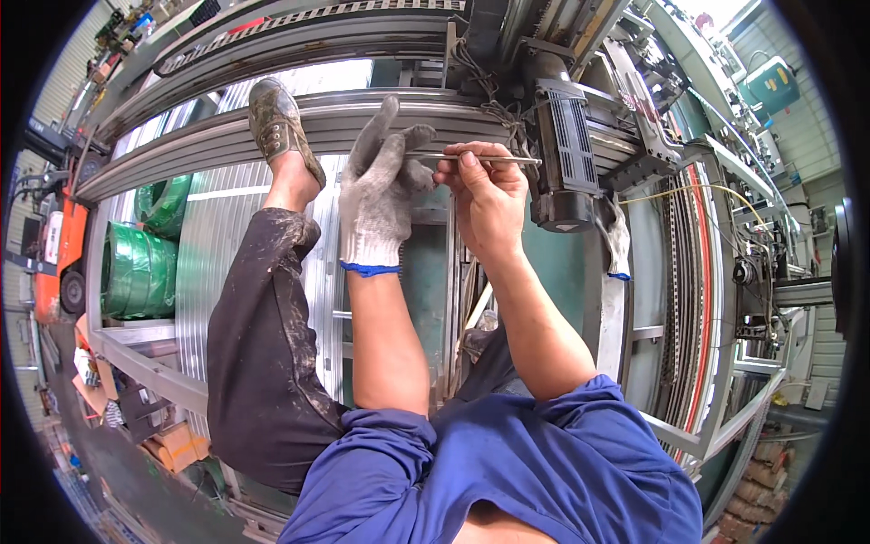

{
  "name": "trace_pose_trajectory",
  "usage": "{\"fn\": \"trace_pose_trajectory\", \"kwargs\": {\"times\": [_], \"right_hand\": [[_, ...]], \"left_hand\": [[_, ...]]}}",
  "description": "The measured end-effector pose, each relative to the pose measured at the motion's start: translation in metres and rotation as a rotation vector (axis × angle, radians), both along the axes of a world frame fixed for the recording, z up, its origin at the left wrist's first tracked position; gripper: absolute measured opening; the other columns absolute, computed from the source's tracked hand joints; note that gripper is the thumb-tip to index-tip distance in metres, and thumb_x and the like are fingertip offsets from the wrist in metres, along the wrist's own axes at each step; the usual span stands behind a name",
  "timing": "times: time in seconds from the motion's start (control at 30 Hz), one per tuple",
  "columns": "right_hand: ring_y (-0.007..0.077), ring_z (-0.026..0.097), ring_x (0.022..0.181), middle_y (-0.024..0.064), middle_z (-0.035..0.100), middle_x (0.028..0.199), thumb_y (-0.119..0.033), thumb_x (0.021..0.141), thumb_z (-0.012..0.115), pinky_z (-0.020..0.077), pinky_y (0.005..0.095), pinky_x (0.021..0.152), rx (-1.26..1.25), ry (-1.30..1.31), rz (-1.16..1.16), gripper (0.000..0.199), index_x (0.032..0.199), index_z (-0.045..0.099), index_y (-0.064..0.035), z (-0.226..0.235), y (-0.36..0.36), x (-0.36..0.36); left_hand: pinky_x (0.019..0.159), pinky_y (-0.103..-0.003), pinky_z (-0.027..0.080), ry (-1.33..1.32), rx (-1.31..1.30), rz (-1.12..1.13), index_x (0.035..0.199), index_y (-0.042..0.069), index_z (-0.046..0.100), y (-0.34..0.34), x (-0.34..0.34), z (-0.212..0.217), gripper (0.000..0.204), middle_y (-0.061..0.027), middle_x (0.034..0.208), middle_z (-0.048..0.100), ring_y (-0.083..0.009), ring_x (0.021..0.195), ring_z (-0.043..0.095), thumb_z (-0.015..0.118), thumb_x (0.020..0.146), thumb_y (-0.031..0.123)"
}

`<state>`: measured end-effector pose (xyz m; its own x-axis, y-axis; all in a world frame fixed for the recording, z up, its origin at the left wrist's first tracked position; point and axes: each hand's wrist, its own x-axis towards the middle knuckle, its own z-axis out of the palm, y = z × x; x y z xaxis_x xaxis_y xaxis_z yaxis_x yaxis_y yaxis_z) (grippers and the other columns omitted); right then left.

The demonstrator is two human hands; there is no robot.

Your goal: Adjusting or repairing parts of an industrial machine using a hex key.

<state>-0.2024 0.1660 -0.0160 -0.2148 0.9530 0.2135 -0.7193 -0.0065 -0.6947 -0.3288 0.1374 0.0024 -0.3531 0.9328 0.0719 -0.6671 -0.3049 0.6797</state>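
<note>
My right hand [489, 195] is bare and pinches a thin metal rod [517, 160] between thumb and fingers. The rod lies nearly level, its right end pointing at a black finned motor [566, 136]. Beside it, my left hand [376, 186] wears a grey knit work glove with a blue cuff edge. Its forefinger stretches up and the other fingers are apart and partly bent. The rod's left end reaches in among these gloved fingers; whether they touch it I cannot tell. Both hands are held up in front of a long grey metal rail [335, 127].
A second grey glove [618, 240] hangs below the motor. My left foot, in a camouflage shoe [276, 127], rests on the rail. Wrapped green rolls [140, 272] lie at left near an orange vehicle [68, 245]. Ribbed metal panels [217, 263] lie under my left leg. Cables run along the machine at right.
</note>
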Motion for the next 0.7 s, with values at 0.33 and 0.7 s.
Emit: {"fn": "trace_pose_trajectory", "kwargs": {"times": [0.33, 0.7], "right_hand": [[0.0322, 0.067, 0.076, 0.0173, 0.066, 0.086, -0.001, 0.084, 0.070, 0.0531, 0.0359, 0.068, 0.703, -0.985, -0.549, 0.011, 0.093, 0.065, 0.0011, 0.083, -0.015, 0.049], [0.0070, 0.052, 0.054, -0.0006, 0.058, 0.069, -0.013, 0.098, 0.063, 0.0413, 0.0249, 0.047, 0.207, -0.479, 0.071, 0.015, 0.092, 0.064, 0.0004, 0.111, -0.054, 0.126]], "left_hand": [[0.090, -0.036, 0.053, 1.164, 0.095, 0.283, 0.136, 0.006, 0.057, -0.009, 0.051, -0.003, 0.049, -0.0173, 0.119, 0.069, -0.0272, 0.107, 0.069, 0.063, 0.087, 0.000], [0.045, -0.024, 0.041, 0.122, 0.197, -0.096, 0.134, -0.001, 0.058, -0.067, 0.128, 0.101, 0.038, -0.0073, 0.085, 0.071, -0.0105, 0.050, 0.052, 0.062, 0.098, 0.012]]}}
